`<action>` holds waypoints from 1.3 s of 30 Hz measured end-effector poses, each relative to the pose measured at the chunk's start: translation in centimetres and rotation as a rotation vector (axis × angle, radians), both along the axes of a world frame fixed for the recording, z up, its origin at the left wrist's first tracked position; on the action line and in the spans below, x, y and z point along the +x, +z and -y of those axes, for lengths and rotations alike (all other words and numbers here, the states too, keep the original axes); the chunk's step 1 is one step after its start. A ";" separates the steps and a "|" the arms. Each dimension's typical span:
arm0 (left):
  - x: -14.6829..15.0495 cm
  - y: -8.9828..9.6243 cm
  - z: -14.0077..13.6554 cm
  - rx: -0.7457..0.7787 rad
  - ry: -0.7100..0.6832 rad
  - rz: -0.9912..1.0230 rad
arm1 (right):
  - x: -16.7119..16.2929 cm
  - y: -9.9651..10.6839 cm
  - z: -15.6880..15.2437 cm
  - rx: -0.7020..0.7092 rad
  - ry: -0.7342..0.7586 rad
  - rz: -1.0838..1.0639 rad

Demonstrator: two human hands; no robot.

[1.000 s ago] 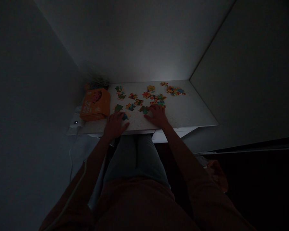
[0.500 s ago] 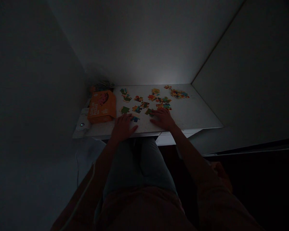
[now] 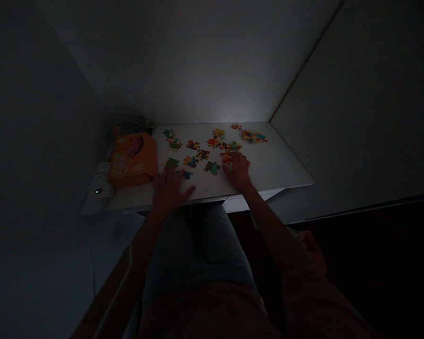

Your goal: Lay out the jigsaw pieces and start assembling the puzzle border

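Low light. Both forearms are extended forward over the near edge of the tabletop [image 3: 279,169], angled inward, with the hands set well apart. The left hand [image 3: 168,192] is laid palm down, its fingers pointed away from the body and its thumb stretched out to the right; a blue piece [image 3: 187,174] is partly covered by it, and a green piece [image 3: 171,162] lies just beyond the fingertips. The right hand [image 3: 238,173] is held with fingers bent, lowered over a red-striped piece [image 3: 225,158]; whether that piece is gripped or only touched cannot be told. A green-brown piece [image 3: 212,167] is seen between the hands. More loose pieces [image 3: 202,154] are scattered beyond, a heap of pieces [image 3: 253,137] is seen far right, and an orange box [image 3: 132,157] is placed left.
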State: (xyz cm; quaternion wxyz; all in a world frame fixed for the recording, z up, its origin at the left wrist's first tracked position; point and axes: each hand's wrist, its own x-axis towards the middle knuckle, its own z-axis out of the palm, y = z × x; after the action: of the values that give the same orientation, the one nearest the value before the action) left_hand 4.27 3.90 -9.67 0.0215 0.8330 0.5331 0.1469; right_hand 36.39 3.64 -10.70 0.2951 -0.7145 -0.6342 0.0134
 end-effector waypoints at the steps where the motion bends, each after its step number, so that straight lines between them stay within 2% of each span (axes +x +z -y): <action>1: 0.3 0.0 -0.3 -0.013 0.018 -0.001 | 0.3 -0.1 -0.2 0.023 -0.045 -0.027; 5: 2.7 -0.1 -1.6 -0.057 0.027 -0.008 | 1.6 -0.3 -0.5 0.079 -0.160 -0.063; 8: 4.9 -0.3 -2.1 -0.078 -0.019 -0.012 | 3.1 -0.1 0.0 0.094 -0.140 -0.051; 13: 7.8 -1.1 -3.6 -0.018 -0.030 0.020 | 6.2 0.8 0.5 -0.025 -0.116 0.032; 19: 10.0 -0.8 -8.5 -0.089 -0.012 0.028 | 7.4 0.6 -1.5 -0.125 -0.019 0.117; 22: 9.5 -0.6 -9.7 -0.064 -0.018 0.048 | 7.1 0.2 -3.2 -0.161 0.006 0.142; 25: 7.3 -0.6 -9.0 -0.036 0.003 0.058 | 7.0 -0.1 -4.2 -0.193 -0.008 0.155; 31: 2.7 -0.7 -6.3 0.019 0.099 0.058 | 7.6 -0.3 -2.3 -0.206 -0.078 0.160; 35: 2.6 -0.6 -6.0 0.012 0.118 0.077 | 7.9 -0.9 -0.3 -0.206 -0.128 0.172; 39: 3.0 -0.4 -6.2 -0.002 0.094 0.080 | 7.5 -1.0 -0.3 -0.209 -0.111 0.174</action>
State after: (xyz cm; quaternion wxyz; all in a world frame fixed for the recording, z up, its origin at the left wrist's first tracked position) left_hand 7.27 10.05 -10.10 0.0369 0.8005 0.5704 0.1804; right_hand 43.90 3.95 -11.70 0.1630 -0.7738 -0.6121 0.0012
